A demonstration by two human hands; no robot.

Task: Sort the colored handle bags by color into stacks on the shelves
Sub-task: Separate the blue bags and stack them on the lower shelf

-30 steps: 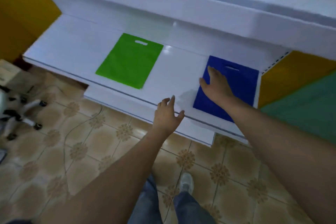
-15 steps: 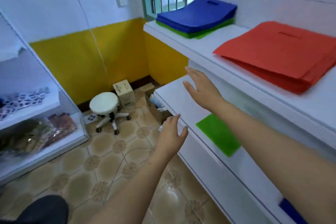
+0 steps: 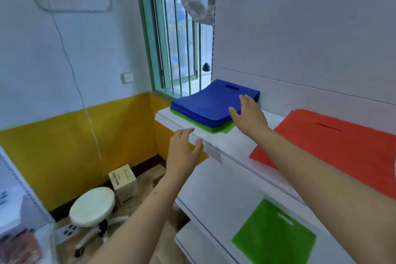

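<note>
White shelves (image 3: 233,148) carry blue bags (image 3: 212,105) stacked on green ones (image 3: 216,129), near red bags (image 3: 334,146). I see my right hand (image 3: 249,117) spread wide at the blue stack's edge, my left hand (image 3: 184,154) wide, holding nothing.

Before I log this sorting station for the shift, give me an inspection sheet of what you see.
Surface: white upper shelf; white lower shelf.
Job's things: blue bag stack atop green bags; red bag stack; single green bag below.
Clutter: nothing seen.
Hands: right hand open, at blue stack's edge; left hand open, holding nothing.
Cables: white cord down wall.
Surroundings: stool, cardboard box, barred window.
</note>
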